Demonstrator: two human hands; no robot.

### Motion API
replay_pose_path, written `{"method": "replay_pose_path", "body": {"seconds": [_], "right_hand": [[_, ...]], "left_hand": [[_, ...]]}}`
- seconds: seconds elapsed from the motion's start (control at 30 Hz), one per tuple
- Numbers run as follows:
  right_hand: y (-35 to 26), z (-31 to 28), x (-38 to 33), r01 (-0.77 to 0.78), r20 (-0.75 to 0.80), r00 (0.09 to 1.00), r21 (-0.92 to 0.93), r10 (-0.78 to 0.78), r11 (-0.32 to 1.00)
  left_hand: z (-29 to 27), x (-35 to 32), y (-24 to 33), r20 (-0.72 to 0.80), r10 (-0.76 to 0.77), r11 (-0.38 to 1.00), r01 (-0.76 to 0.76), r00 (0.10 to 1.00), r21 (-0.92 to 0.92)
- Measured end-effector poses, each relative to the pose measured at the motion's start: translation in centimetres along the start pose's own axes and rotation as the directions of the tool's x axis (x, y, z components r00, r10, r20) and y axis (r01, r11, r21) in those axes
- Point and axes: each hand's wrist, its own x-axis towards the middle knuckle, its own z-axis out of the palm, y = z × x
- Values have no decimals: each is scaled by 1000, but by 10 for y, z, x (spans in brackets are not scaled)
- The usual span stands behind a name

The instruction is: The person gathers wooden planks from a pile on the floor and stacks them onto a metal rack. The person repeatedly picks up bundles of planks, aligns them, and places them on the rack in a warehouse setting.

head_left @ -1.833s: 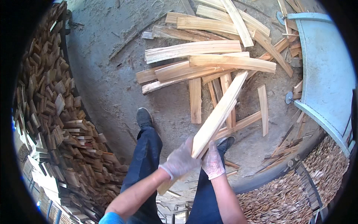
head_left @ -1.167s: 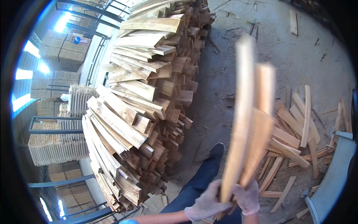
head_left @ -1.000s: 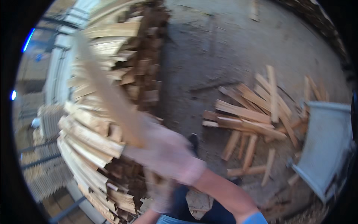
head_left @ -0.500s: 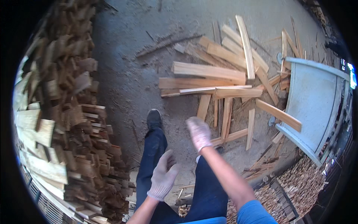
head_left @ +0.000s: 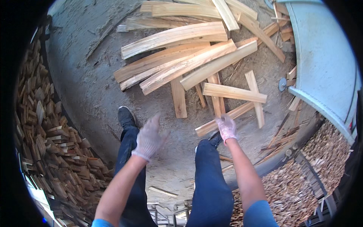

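**Head view: right hand (head_left: 227, 129) at the near board, left hand (head_left: 148, 140) free**

Reference landmark: the light-blue metal panel (head_left: 323, 60). All positions are given from it.

Step in hand (judged): reaching for a board. The loose boards (head_left: 174, 38) lie overlapping on the concrete floor (head_left: 83, 75), left of the panel. Nearer the wearer, lower left of the panel, a crosswise board (head_left: 227, 91) lies across a short board (head_left: 258, 115) and a lengthwise board (head_left: 218, 108). A slanting board (head_left: 242, 109) is farther below the panel and nearest the right hand.

Next move (judged): lifting from this position calls for fingers on one side of a board, thumb on the other, and a grip clear of the pieces crossing it.

Hand pose:
- Right: lower left of the panel, forearm extended, gloved fingers pointing away from the wearer and overlapping the slanting board in view. Contact and finger closure cannot be told.
- Left: well to the left of the panel and lower than it, somewhat blurred, fingers spread, thumb apart, holding nothing. The forearm slants up from the lower edge.
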Motion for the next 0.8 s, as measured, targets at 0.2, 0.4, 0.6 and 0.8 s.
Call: {"method": "replay_pose_path", "body": {"seconds": [0.2, 0.4, 0.6, 0.8], "right_hand": [[-85, 20, 50, -402, 538, 841, 694, -59, 598], [-119, 76, 94, -485, 491, 868, 870, -76, 88], [-133, 46, 91, -249, 245, 963, 968, -116, -22], [-166, 51, 104, -50, 59, 998, 930, -14, 364]], "left_hand": [[44, 120, -14, 359, -124, 978, 52, 925, 202], [36, 161, -14, -77, -120, 885, 142, 990, 444], [-3, 186, -39, -333, 371, 855, -179, 867, 486], [7, 206, -85, -219, 428, 664, -142, 877, 734]]}}
